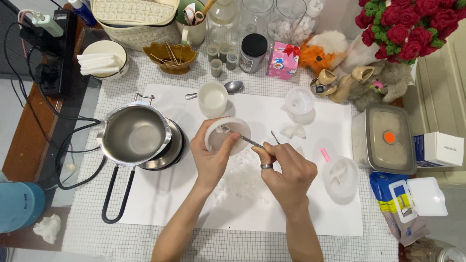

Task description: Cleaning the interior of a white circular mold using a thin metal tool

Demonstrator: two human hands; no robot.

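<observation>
The left hand [209, 156] has its grip clamped on a round white silicone mould [227, 135] with a fluted rim, thumb hooked over the near edge and fingers wrapped beneath, holding it tilted just above a white paper sheet [160, 204] spread on the checked table [97, 237]. The right hand [286, 170], wearing a dark ring, has its grip pinched together on a thin metal tool [252, 142] whose tip reaches into the mould's hollow; a second slim metal point sticks up just beside the knuckles. Below the mould, between the two wrists, white wax crumbs [240, 182] lie scattered on the paper. To the left of the mould stands a steel pouring pot [133, 133] on a small round hotplate [174, 150], its black looped handle [116, 194] pointing toward the near edge. Behind the mould sits a white cup [212, 98] with a metal spoon [233, 87] just beside it. To the right, well apart from the hands, are a translucent round mould [341, 177], a pink stick [324, 155], another pale mould [299, 101], and a lidded steel container [388, 138] with an orange dot. Plush toys [349, 73] and red crocheted flowers [412, 24] line the far right corner.
</observation>
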